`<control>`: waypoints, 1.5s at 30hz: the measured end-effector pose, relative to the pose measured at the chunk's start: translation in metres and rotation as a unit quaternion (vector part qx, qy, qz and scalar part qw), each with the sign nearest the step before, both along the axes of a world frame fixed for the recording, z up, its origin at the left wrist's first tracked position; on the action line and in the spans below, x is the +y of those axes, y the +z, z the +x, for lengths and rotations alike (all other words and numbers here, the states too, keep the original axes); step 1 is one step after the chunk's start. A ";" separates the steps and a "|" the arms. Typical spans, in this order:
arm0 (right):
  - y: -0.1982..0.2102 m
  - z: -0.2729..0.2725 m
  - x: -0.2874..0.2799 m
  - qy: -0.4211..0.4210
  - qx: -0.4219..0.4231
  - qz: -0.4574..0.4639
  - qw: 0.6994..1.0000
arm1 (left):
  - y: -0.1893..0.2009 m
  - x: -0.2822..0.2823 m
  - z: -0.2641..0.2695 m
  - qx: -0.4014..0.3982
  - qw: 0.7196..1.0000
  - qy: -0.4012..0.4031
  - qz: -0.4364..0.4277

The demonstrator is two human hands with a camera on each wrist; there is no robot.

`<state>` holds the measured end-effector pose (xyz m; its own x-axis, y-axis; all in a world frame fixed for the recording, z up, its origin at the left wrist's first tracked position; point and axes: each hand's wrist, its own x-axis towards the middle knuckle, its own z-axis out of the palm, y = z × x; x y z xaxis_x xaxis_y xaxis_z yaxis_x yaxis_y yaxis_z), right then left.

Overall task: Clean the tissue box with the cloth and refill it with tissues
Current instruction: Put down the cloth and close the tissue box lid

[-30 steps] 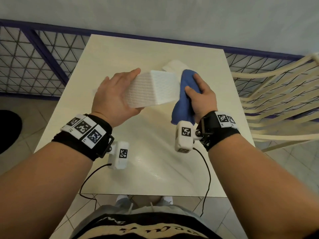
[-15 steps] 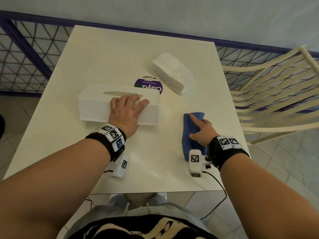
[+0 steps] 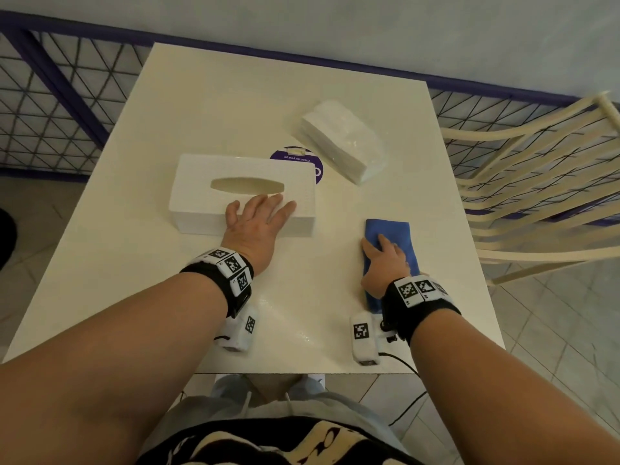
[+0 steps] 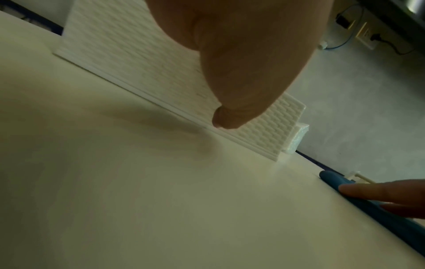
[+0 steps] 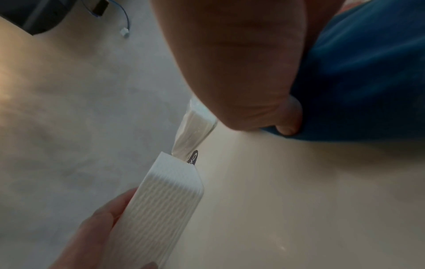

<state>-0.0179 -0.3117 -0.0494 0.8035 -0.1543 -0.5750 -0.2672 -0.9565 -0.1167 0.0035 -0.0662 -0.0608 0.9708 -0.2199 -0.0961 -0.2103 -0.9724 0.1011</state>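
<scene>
The white tissue box (image 3: 214,209) lies flat on the table (image 3: 141,263), its oval slot (image 3: 246,186) facing up and showing nothing inside. My left hand (image 3: 261,213) rests on the box's near top edge with straight fingers; the left wrist view shows the thumb (image 4: 230,118) hanging beside the ribbed front wall (image 4: 128,54). The folded blue cloth (image 3: 396,233) lies on the table to the box's right. My right hand (image 3: 382,260) lies on it with fingers (image 4: 372,189) stretched along the cloth (image 4: 333,180). A wrapped tissue pack (image 3: 342,139) sits behind.
A round purple sticker (image 3: 302,159) shows on the table between box and pack. A cream slatted chair (image 3: 536,182) stands close to the table's right edge. A wire fence with a purple frame (image 3: 50,95) runs behind and to the left. Bare tabletop lies near me.
One second ago I held the box up and wiped it with the cloth. Both now lie on the table, my hands resting on them.
</scene>
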 end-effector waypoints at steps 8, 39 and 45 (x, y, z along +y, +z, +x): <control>0.066 0.040 0.060 0.095 -0.144 0.080 0.982 | 0.008 0.029 -0.021 -0.116 0.986 -0.015 -0.118; 0.043 0.121 0.147 0.334 -0.085 -0.054 0.937 | -0.014 0.028 -0.031 0.055 0.998 0.014 -0.034; 0.046 0.121 0.149 0.335 -0.089 -0.051 0.937 | -0.007 0.023 -0.027 0.049 0.998 0.023 -0.009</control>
